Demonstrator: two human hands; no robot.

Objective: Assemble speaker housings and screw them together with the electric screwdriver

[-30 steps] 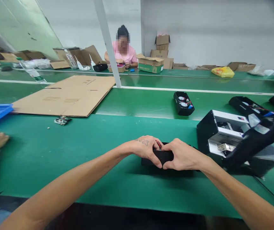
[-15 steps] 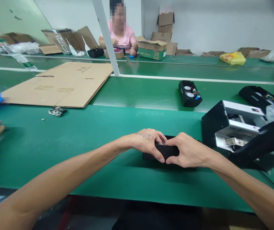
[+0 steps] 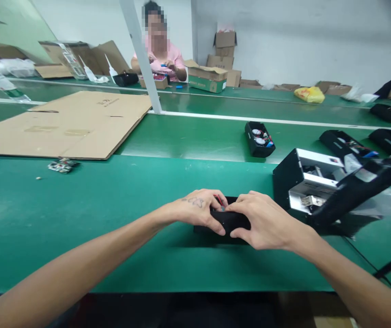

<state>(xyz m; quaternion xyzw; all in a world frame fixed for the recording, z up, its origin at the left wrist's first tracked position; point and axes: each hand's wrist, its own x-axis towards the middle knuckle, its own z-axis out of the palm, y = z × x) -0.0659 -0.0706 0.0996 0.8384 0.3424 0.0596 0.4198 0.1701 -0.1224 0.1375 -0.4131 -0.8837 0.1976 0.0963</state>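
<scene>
Both hands are at a black speaker housing point(image 3: 232, 222) lying on the green bench. My left hand point(image 3: 200, 208) grips its left part, thumb on the near wall and fingers curled over into the top. On the other side, my right hand point(image 3: 261, 219) holds the near wall, thumb in front and fingers reaching inside. A bit of red wire point(image 3: 218, 199) shows by my left fingertips. My hands hide most of the housing's inside.
To the right stands a black and silver machine point(image 3: 313, 182) with a cable. Open black housings point(image 3: 260, 140) with wires lie beyond. A flat cardboard sheet point(image 3: 89, 123) and a small circuit board point(image 3: 63, 165) are left. A person point(image 3: 161, 54) sits opposite, behind a white post point(image 3: 142, 59).
The view has shifted a little to the right. Both my hands stay on the housing, the right fingers slightly moved. The other person's hand at the left edge has gone from view.
</scene>
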